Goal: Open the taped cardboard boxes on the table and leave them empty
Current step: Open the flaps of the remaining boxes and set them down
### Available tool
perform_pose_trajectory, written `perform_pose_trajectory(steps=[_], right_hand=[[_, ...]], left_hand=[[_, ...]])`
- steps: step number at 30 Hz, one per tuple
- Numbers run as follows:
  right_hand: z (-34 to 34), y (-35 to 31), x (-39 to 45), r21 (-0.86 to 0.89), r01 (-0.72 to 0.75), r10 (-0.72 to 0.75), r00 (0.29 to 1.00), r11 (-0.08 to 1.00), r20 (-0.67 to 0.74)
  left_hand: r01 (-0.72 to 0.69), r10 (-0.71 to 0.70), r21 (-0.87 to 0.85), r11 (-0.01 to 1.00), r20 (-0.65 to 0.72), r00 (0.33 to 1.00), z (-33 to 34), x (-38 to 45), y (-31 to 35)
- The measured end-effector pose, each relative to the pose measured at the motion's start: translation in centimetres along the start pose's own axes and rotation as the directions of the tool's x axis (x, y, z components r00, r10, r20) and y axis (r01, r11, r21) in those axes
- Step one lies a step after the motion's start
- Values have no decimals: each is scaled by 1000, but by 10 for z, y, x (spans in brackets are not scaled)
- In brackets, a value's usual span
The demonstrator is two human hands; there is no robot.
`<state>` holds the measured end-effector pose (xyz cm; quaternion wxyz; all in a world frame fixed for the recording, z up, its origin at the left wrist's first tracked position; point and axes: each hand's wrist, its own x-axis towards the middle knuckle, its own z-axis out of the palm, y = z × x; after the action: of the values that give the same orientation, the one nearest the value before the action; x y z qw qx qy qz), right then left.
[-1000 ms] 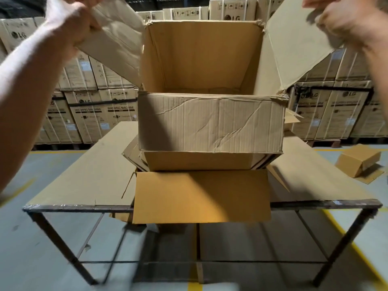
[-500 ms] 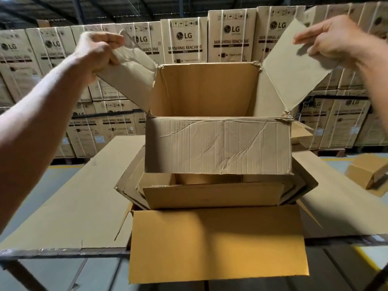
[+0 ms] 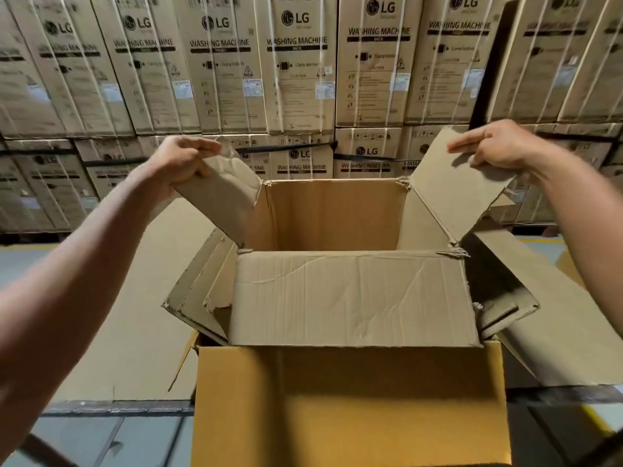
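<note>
Both arms raised forward; left hand and right hand each pinched closed.

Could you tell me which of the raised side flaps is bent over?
The left flap, pinched by the left hand, curls over; the right flap under the right hand stays flat.

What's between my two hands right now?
In the head view, the inner box's open top lies between left hand and right hand, each gripping a side flap.

The inner box is dull grey-brown cardboard, creased with pale lines; the outer box at the table's near edge is warmer ochre-yellow; the table top is flat tan; the stacked cartons behind are beige with black lettering, white straps and white labels; the floor is pale grey with yellow lines.
</note>
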<state>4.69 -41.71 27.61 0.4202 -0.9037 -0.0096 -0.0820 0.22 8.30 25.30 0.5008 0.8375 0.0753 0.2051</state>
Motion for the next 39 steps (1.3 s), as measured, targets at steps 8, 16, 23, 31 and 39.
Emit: perform_pose_trajectory(steps=[8,16,23,31,39], right_hand=[[32,43,20,-40,-29,32,997,999,69],[68,79,20,-5,-71,72,996,997,54],[65,97,19,38,-113,111,993,993,43],[43,134,6,85,-184,177,981,979,84],[49,175,-9,-145,-98,113,988,985,103]], left_hand=[[79,-79,9,997,73,994,28,-5,-53],[120,-120,-1,993,85,989,49,-9,-89],[190,-176,-101,977,137,975,40,-7,-120],[103,-116,126,987,99,988,32,-25,-147],[57,-110,408,911,108,988,44,-38,-185]])
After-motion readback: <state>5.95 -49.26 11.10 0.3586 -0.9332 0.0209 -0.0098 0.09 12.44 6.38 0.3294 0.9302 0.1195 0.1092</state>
